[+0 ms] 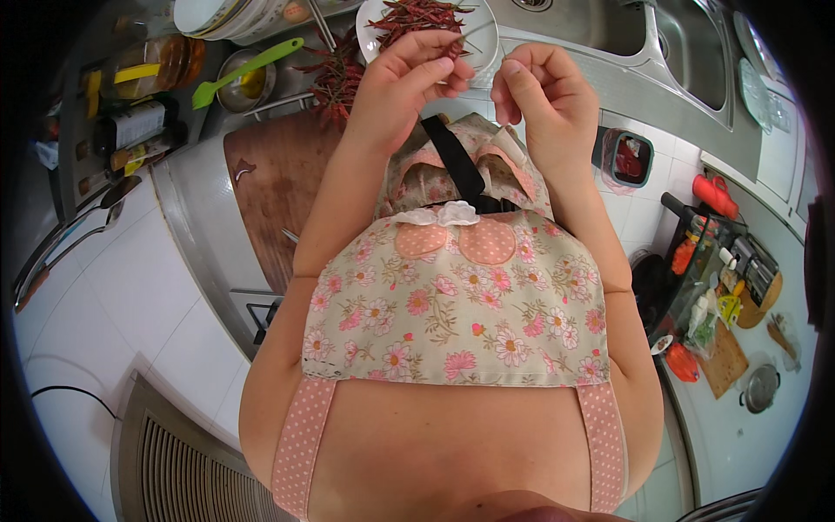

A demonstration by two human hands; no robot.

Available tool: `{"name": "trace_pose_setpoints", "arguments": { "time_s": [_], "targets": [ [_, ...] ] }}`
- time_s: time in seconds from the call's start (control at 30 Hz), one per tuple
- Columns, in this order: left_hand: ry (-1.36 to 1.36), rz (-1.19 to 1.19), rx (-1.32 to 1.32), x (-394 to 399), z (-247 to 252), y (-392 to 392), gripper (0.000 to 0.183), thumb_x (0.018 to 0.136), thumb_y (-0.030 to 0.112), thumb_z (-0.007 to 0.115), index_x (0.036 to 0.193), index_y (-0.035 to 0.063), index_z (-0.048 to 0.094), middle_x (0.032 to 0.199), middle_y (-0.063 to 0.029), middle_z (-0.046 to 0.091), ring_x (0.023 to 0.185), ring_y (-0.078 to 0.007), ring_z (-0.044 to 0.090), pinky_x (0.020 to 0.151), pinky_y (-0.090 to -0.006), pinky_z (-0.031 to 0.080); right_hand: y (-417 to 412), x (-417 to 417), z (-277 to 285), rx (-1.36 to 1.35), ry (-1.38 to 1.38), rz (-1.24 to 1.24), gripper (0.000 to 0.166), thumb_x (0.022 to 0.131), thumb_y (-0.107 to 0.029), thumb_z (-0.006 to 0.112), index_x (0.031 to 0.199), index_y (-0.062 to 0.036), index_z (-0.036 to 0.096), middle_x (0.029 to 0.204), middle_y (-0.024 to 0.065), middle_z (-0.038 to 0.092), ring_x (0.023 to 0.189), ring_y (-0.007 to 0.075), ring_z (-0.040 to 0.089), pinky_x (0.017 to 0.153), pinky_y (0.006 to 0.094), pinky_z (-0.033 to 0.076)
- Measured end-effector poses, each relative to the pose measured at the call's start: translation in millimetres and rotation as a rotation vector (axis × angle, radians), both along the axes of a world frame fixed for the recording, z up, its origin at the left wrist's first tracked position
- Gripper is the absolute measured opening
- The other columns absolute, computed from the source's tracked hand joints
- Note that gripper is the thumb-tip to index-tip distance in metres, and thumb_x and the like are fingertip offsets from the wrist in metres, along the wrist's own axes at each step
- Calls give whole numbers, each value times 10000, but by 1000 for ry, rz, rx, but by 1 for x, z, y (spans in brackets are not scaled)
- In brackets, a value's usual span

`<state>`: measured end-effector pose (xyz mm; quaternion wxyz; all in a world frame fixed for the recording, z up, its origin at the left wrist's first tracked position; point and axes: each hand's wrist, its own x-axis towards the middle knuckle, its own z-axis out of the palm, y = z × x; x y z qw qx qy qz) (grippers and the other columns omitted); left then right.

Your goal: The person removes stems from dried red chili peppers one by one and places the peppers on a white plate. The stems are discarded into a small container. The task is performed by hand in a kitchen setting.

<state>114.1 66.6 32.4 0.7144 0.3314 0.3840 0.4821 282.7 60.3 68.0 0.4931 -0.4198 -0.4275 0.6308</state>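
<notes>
My left hand (408, 85) is curled at the near rim of a white plate (373, 47), with a dried red chili pepper (455, 49) between its thumb and fingers. Heaped on that plate are several more dried red chilies (417, 16), some with thin pale stems. Just to the right, apart from the left hand, my right hand (545, 91) has its thumb pressed against the forefinger. Anything at those fingertips is too small to make out. A bunch of dried chilies (336, 85) on stems lies left of the plate, at the far edge of a wooden cutting board (280, 176).
A steel double sink (587, 29) is at the upper right. Below it stands a small lined bin (629, 160) with red scraps. On the left are a green silicone brush (248, 72) over a metal bowl (228, 85), stacked bowls (222, 16) and bottles (140, 124).
</notes>
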Motion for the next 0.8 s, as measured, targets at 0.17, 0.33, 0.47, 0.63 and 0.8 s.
{"name": "trace_pose_setpoints", "arguments": {
  "time_s": [0.17,0.33,0.47,0.63,0.8],
  "targets": [
    [-50,-84,-25,1,4,-11,254,879,18,455,1123,-3,521,909,-94,608,828,-152,569,731,-280,454,6,-3,3,180,-67,-159,60,886,-26,478,900,24,509,940,124,584,646,105,558,552,210,421],
    [-16,-76,-4,3,7,-13,210,870,36,511,1075,6,543,874,-77,629,767,-115,581,702,-242,474,5,-1,2,226,39,-80,60,887,-11,469,908,32,505,947,135,595,685,127,579,595,229,450],
    [22,-38,30,6,10,-16,181,868,46,532,1041,0,560,848,-65,623,751,-104,573,691,-231,470,4,-1,-1,201,53,-36,51,876,-5,500,915,28,506,902,102,610,688,109,583,617,221,465],
    [-50,9,-8,4,8,-16,145,861,64,550,985,-3,582,812,-60,615,721,-98,559,672,-223,459,0,-4,6,207,-9,-82,55,867,2,509,916,25,508,892,84,610,683,94,568,629,211,461],
    [-289,4,-88,-1,8,-15,180,877,84,499,1020,0,569,853,-73,571,735,-141,509,688,-273,433,-15,-4,6,236,-266,-91,48,827,-19,571,864,-1,546,738,20,605,620,37,519,582,186,447]
  ]
}}
